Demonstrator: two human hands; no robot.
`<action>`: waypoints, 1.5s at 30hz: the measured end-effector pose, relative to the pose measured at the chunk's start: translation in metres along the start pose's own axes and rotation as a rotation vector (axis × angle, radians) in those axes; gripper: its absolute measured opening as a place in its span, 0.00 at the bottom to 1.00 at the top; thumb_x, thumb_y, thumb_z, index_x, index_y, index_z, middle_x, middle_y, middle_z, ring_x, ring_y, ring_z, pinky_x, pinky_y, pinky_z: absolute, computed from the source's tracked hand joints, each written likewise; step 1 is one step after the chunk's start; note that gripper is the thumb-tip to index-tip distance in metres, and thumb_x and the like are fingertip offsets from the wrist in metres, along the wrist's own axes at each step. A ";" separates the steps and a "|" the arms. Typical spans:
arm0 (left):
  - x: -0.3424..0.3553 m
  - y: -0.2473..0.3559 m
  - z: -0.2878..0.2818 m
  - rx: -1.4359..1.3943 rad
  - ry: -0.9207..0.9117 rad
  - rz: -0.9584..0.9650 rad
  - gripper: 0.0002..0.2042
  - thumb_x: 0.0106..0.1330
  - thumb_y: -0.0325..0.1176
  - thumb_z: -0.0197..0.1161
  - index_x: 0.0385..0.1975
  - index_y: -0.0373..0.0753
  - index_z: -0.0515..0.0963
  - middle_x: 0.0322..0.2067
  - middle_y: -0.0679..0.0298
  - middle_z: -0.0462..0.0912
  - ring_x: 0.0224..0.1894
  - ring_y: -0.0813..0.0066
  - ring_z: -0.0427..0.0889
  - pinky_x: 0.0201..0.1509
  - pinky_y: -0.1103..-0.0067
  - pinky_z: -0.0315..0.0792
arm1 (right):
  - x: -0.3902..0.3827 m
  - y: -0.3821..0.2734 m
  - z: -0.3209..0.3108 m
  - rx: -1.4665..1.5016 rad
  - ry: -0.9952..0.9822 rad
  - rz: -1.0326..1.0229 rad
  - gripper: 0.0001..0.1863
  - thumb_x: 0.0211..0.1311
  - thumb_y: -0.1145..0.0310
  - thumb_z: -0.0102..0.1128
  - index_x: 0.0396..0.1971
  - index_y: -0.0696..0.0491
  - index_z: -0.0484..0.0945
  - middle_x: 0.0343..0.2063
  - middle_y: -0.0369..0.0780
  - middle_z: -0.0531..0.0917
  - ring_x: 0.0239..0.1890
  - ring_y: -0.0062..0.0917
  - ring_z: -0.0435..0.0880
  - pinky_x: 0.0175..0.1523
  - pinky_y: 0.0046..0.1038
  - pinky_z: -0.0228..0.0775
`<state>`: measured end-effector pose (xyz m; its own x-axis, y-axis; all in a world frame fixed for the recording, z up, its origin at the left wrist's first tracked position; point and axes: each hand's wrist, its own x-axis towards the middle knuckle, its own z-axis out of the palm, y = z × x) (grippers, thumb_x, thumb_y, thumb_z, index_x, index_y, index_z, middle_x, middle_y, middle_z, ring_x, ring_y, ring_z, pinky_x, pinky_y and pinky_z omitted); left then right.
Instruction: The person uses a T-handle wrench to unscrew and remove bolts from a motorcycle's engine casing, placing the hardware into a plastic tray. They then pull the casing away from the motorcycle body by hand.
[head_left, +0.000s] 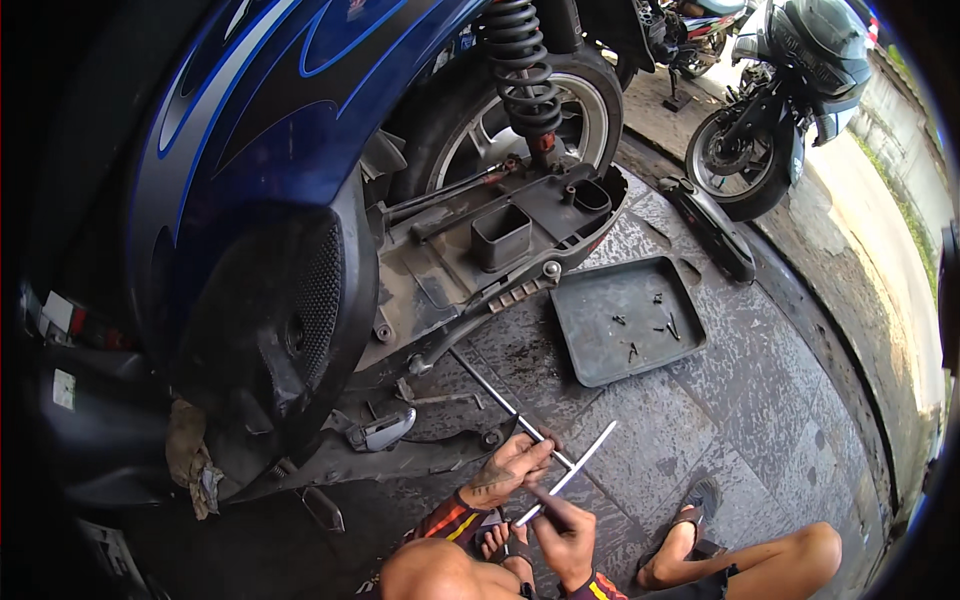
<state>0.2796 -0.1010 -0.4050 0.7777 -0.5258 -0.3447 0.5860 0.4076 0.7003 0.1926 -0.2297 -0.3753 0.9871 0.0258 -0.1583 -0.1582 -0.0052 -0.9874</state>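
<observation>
In the head view, our only one, we look down at a T-handle wrench [572,468], which slants between our hands and the scooter [270,130]. Its far end reaches the lower edge of the dusty casing [415,300] beside the rear wheel [470,140]; we cannot tell whether it sits on a fastener there.

Our left hand [510,466] has its grip wrapped around the shaft, just short of the crossbar. Our right hand [566,535] has its fingers at the crossbar's near end, but we cannot tell whether that grip is closed.

We judge the step in hand to be turning a fastener on the casing's edge, though whether loosening or tightening we cannot say. The next move would call for a steady shaft in the left grip, kept in line, while the right swings the crossbar.

Beyond the wrench, a dark tray [600,352] on the tiled floor [650,435] holds a few small screws [672,326], within easy reach for adding or taking one.
</observation>
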 end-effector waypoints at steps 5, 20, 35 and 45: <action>-0.003 0.010 0.010 -0.028 0.068 0.023 0.10 0.69 0.39 0.50 0.38 0.38 0.69 0.16 0.77 0.57 0.17 0.90 0.54 0.19 0.89 0.47 | 0.033 0.005 -0.031 0.533 0.132 0.328 0.34 0.52 0.76 0.49 0.62 0.58 0.56 0.13 0.31 0.67 0.13 0.10 0.60 0.18 0.15 0.50; -0.011 0.025 0.009 -0.022 0.085 0.020 0.10 0.69 0.39 0.50 0.38 0.38 0.68 0.15 0.77 0.55 0.15 0.89 0.52 0.18 0.88 0.45 | 0.029 0.002 -0.030 0.483 0.152 0.537 0.31 0.54 0.76 0.46 0.62 0.57 0.58 0.12 0.29 0.62 0.11 0.12 0.55 0.16 0.17 0.46; 0.001 0.034 0.007 -0.020 0.118 0.077 0.11 0.68 0.39 0.51 0.36 0.37 0.68 0.14 0.77 0.53 0.14 0.88 0.52 0.17 0.87 0.45 | 0.029 -0.013 -0.029 0.453 0.060 0.627 0.28 0.59 0.75 0.43 0.62 0.57 0.57 0.14 0.29 0.66 0.15 0.10 0.60 0.22 0.15 0.53; 0.004 0.031 0.006 -0.004 0.212 0.123 0.12 0.68 0.41 0.51 0.35 0.37 0.67 0.14 0.76 0.54 0.13 0.89 0.53 0.16 0.88 0.45 | 0.040 -0.022 -0.028 0.335 0.078 0.251 0.23 0.65 0.67 0.48 0.59 0.56 0.62 0.19 0.29 0.67 0.19 0.09 0.62 0.24 0.13 0.54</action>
<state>0.2994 -0.0947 -0.3814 0.8735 -0.3035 -0.3807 0.4843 0.4620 0.7430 0.2363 -0.2563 -0.3603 0.9139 -0.0105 -0.4058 -0.3808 0.3238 -0.8661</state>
